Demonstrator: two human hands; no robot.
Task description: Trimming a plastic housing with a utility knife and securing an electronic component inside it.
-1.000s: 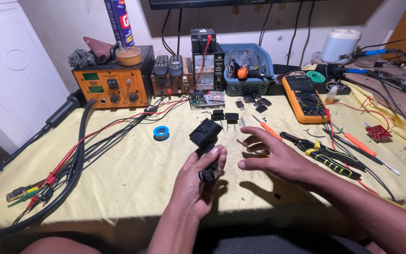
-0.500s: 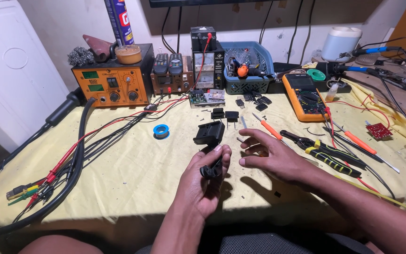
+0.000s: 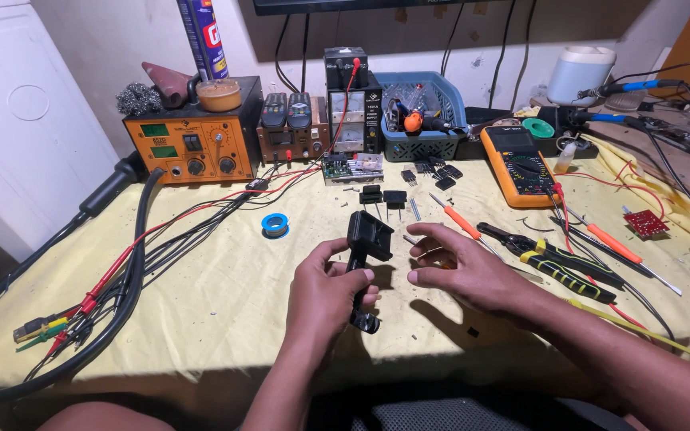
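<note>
Yellow bench (image 3: 201, 319), blue spray can (image 3: 201, 36) behind

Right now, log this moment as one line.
left hand: holds black tool upright | right hand: open beside it, apart | yellow cloth beneath

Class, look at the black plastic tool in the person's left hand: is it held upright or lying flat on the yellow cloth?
Upright. The left hand grips the black plastic tool around its shaft, head up, above the yellow cloth.
</note>
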